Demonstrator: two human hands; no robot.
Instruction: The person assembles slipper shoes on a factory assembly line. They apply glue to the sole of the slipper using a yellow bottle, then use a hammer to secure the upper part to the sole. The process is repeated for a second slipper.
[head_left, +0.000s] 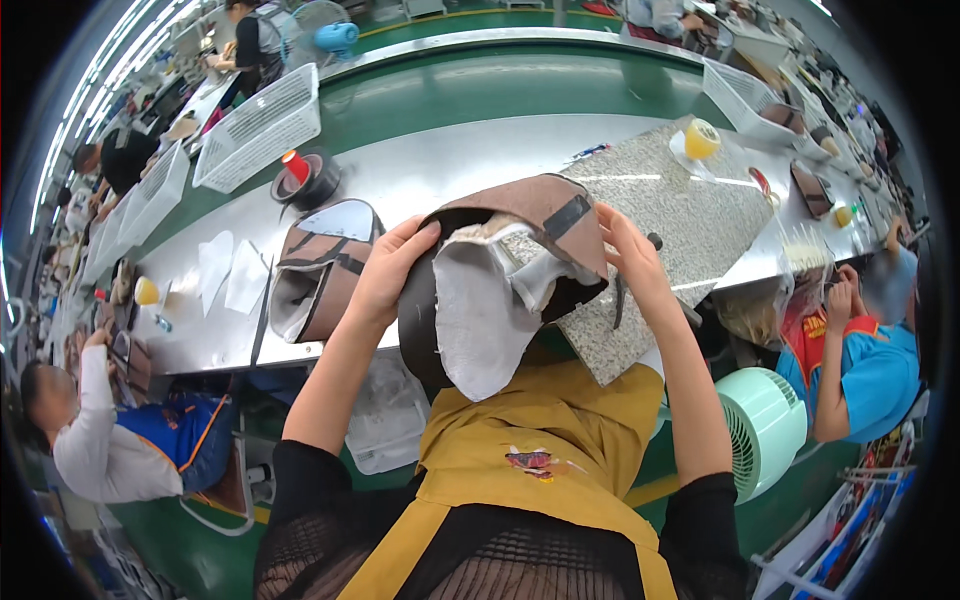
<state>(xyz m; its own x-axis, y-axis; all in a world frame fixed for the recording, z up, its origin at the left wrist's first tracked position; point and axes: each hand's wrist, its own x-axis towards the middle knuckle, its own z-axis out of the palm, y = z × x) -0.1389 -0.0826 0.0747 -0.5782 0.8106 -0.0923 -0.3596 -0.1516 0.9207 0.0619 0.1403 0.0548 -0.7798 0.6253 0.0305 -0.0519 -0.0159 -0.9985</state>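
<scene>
Fingers of left hand [385,275] and right hand [630,262] grasp brown shoe upper [500,290] above granite slab [690,215]

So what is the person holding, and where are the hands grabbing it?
A brown shoe upper with pale lining, held up with both hands. The left hand grips its left edge, the right hand its right edge.

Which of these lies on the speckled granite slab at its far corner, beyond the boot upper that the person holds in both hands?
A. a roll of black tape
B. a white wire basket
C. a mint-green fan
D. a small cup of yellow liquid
D: a small cup of yellow liquid stands at the far corner of the granite slab, beyond the brown boot upper gripped by the left hand and right hand.
</scene>
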